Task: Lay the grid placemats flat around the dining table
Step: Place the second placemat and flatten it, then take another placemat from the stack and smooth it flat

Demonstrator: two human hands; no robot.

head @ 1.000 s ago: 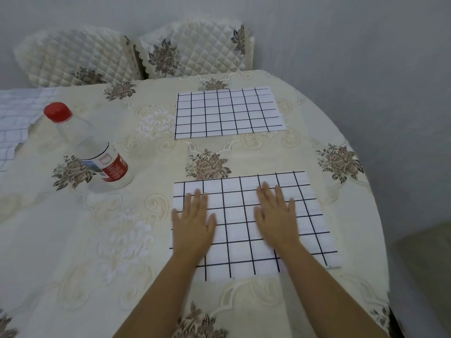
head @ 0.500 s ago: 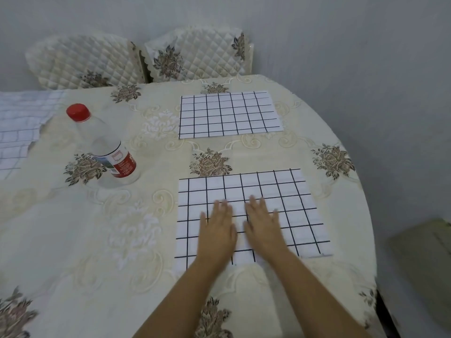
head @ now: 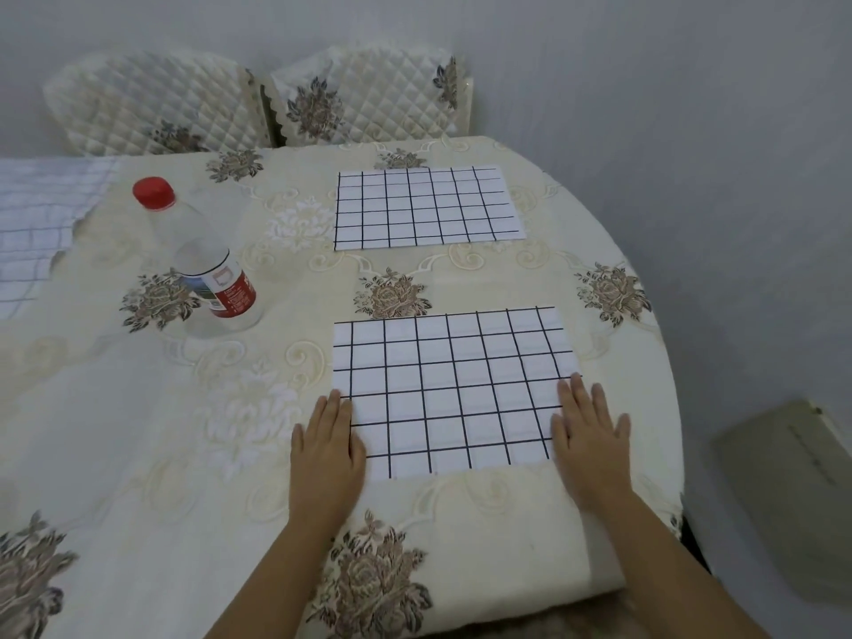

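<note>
Two are laid on the dining table [head: 138, 431]: the far grid placemat [head: 426, 207], and the near grid placemat [head: 452, 389], its sides pressed by our left hand [head: 325, 449] and right hand [head: 590, 445], fingers straight. More likely remain.

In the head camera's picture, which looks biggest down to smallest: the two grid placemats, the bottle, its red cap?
1. near placemat
2. far placemat, which only looks smaller because it lies farther off; the two may match
3. bottle
4. red cap
</note>
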